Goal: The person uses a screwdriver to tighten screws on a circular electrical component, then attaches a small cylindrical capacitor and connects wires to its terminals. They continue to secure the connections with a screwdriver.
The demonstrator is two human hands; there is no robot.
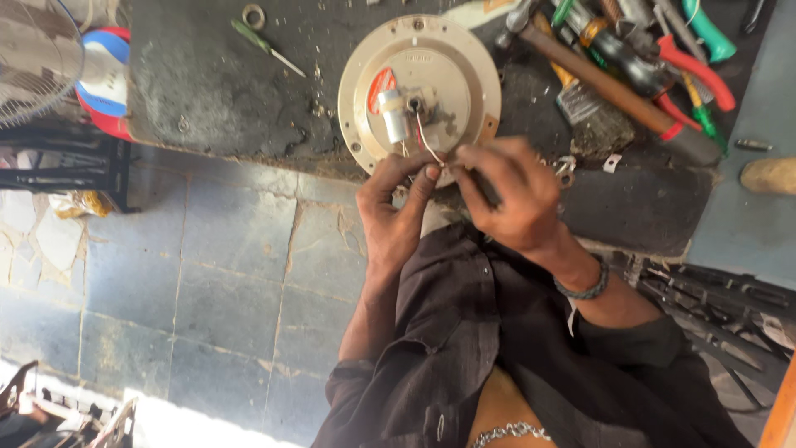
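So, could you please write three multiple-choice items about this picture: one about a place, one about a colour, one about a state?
1. Where does the green-handled screwdriver lie?
A. on the dark worktop, left of the round beige housing
B. on the tiled floor
C. in the left hand

2. What colour is the small cylinder mounted on the housing?
A. blue
B. white
C. black

3. What are the two hands doing?
A. resting flat on the floor
B. gripping the hammer
C. pinching thin wires at the housing's near edge

Answers:
1. A, it lies on the worktop beside the housing.
2. B, it looks white against the beige.
3. C, left hand and right hand meet at the wires.
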